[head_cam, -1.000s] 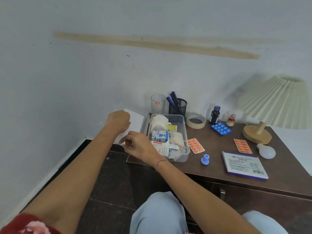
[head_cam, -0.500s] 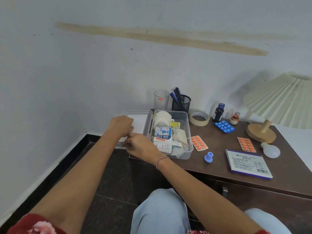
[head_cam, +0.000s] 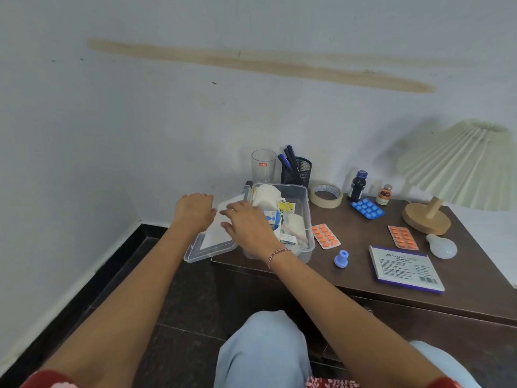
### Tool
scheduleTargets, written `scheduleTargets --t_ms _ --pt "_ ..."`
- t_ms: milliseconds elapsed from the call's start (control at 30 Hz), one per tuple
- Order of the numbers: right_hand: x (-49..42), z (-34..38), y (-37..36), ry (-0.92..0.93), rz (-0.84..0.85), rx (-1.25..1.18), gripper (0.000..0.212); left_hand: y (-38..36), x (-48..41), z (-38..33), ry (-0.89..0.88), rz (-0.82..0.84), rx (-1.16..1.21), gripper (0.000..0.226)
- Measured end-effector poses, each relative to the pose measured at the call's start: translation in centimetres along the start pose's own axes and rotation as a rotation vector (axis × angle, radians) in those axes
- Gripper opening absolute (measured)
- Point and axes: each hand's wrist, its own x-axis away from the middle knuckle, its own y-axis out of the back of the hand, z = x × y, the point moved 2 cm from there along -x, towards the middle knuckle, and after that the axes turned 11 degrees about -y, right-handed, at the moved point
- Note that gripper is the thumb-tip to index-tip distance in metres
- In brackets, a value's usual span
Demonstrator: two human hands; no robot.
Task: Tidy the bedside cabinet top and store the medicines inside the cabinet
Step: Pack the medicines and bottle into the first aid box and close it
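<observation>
Lid (head_cam: 215,242) lower now (lamp (head_cam: 430,211) aside)

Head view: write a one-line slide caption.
Both hands, left and right, on the open lid of a clear medicine box; pill strips lie loose on the cabinet top.

A dark brown cabinet top (head_cam: 361,245) is running across the right half of the frame. Sitting on it at its left end is a clear plastic box (head_cam: 303,197). Behind the box, a drinking glass (head_cam: 263,166) and a black mesh pen holder (head_cam: 297,172) are standing. To the right, a tape roll (head_cam: 326,196), a dark bottle (head_cam: 357,186) and a small vial (head_cam: 383,195) are lining the back. A blue blister pack (head_cam: 368,208), two orange blister packs (head_cam: 325,236) (head_cam: 402,237), a blue cap (head_cam: 341,259), a flat white box (head_cam: 406,268), a bulb (head_cam: 442,246) and a lamp base (head_cam: 425,219) are lying farther forward and right.
</observation>
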Motion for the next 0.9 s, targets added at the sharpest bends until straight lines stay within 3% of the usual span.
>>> scheduleTargets --t_ms 267,900 --pt "-0.1 -2.3 1.0 -0.116 0.026 0.070 0.051 0.5 0.1 -1.8 0.013 -0.044 0.023 0.043" --pt "3.9 -8.2 5.0 -0.280 -0.037 0.113 0.055 4.9 1.5 -10.6 -0.037 -0.165 0.201 0.056"
